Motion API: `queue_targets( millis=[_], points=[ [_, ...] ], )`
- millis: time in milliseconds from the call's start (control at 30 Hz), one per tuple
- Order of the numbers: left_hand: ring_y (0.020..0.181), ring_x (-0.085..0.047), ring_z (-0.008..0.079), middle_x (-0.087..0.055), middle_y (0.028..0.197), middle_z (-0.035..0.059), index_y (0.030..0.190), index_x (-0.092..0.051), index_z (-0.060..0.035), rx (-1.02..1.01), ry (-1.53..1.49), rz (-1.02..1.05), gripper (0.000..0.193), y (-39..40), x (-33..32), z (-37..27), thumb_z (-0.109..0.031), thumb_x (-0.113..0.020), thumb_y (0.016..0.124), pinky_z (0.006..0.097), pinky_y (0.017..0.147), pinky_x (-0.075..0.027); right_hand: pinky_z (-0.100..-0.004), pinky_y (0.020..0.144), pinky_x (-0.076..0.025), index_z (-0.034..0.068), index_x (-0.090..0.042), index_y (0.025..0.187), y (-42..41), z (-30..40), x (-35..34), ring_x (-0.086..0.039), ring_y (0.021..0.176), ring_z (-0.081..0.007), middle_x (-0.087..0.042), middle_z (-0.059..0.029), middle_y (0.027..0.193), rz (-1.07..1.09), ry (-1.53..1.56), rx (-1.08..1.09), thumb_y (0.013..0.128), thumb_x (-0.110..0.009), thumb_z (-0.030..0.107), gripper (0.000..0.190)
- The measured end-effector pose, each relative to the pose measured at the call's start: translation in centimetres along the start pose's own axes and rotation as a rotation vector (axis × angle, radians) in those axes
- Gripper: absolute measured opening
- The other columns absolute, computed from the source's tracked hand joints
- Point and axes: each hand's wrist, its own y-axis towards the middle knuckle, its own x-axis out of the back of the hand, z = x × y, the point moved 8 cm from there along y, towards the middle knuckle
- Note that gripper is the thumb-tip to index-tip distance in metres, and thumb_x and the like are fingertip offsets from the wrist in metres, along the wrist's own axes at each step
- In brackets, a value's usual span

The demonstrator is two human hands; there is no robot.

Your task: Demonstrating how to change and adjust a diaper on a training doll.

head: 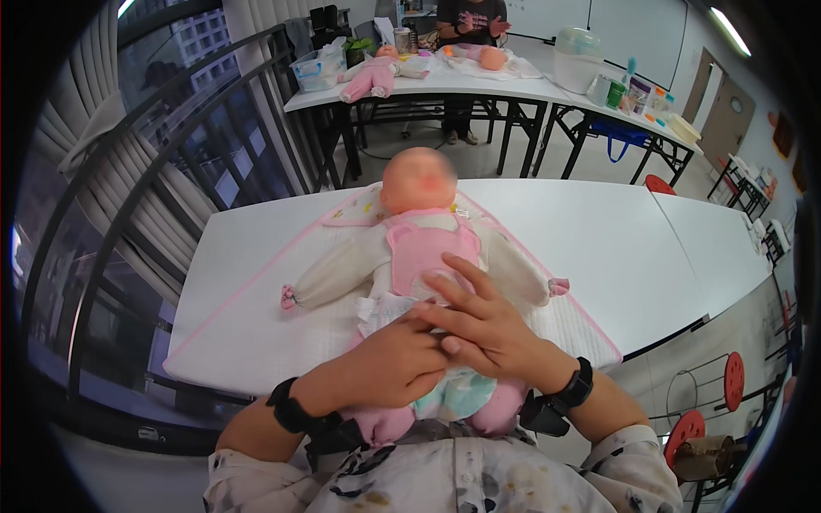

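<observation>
A baby doll [420, 183] lies on its back on a white quilted cloth [247, 340] with pink edging. It wears a cream long-sleeved top [349, 260] and a pink bib [436, 253]. A diaper [455, 394] with pale green patches covers its hips; a white ruffled edge shows at the waist. My left hand [391, 362] is curled over the diaper's front, its fingertips partly hidden under my right hand. Over the doll's belly, my right hand [487, 320] has its fingers spread, touching my left hand. Pink leg coverings [385, 423] show below my wrists.
The white table [558, 211] extends to the right. Behind it, another table [423, 86] holds two dolls, a clear bin [317, 67] and a sterilizer-like container [577, 61]; a person [471, 29] stands there. A railing [192, 122] runs along the left. Red stools [734, 381] stand at right.
</observation>
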Motion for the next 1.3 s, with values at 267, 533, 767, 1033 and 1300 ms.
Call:
queue_targets(
  millis=[267, 533, 767, 1033, 1300],
  points=[
    [0.112, -0.055, 0.0319, -0.061, 0.117, 0.0155, 0.104, -0.066, -0.0009, 0.460, -0.100, -0.333, 0.027, -4.6, 5.1, 2.7, -0.009, -0.070, 0.079, 0.0424, 0.098, -0.042, -0.0659, 0.106, -0.024, 0.020, -0.067, 0.117, 1.6, -4.0, -4.0, -0.033, 0.131, -0.0514, -0.048, -0.0178, 0.139, 0.227, -0.257, -0.143, 0.087, -0.060, 0.049, 0.043],
    [0.143, -0.011, 0.0480, -0.024, 0.149, 0.0330, 0.143, -0.031, 0.0092, 0.525, 0.376, -0.034, 0.105, 0.0, -0.1, 7.9, -0.060, -0.071, 0.074, 0.0545, 0.115, -0.011, -0.0380, 0.083, -0.051, -0.001, -0.063, 0.106, -2.2, -3.9, -0.5, -0.060, 0.097, -0.0328, -0.065, -0.0153, 0.104, -0.045, -0.341, -0.297, 0.077, -0.068, 0.008, 0.031],
    [0.135, -0.036, 0.0408, -0.049, 0.137, 0.0217, 0.128, -0.053, 0.0002, 0.223, 0.192, 0.212, 0.049, 4.0, -2.8, 7.1, -0.020, -0.064, 0.084, 0.0468, 0.113, -0.026, -0.0428, 0.088, -0.050, 0.004, -0.063, 0.109, -4.0, 0.4, 2.4, -0.057, 0.106, -0.0373, -0.058, -0.0167, 0.118, -0.228, -0.234, -0.077, 0.074, -0.064, -0.001, 0.036],
    [0.100, -0.060, 0.0307, -0.066, 0.104, 0.0136, 0.103, -0.067, -0.0032, 0.118, -0.203, 0.034, 0.033, 0.1, 0.6, 0.6, 0.007, -0.054, 0.075, 0.0400, 0.090, -0.049, -0.0576, 0.107, -0.030, 0.011, -0.061, 0.126, -1.0, -1.8, 0.1, -0.037, 0.131, -0.0443, -0.049, -0.0162, 0.138, -0.037, 0.096, -0.070, 0.092, -0.056, 0.029, 0.039],
    [0.115, -0.055, 0.0294, -0.062, 0.116, 0.0154, 0.111, -0.064, -0.0009, 0.531, -0.281, -0.354, 0.030, -4.5, 3.9, 4.0, -0.002, -0.063, 0.082, 0.0384, 0.096, -0.046, -0.0593, 0.105, -0.032, 0.011, -0.067, 0.114, 1.9, -3.4, -3.7, -0.040, 0.127, -0.0499, -0.058, -0.0190, 0.125, 0.132, -0.251, -0.057, 0.089, -0.059, 0.043, 0.042]
  ],
)
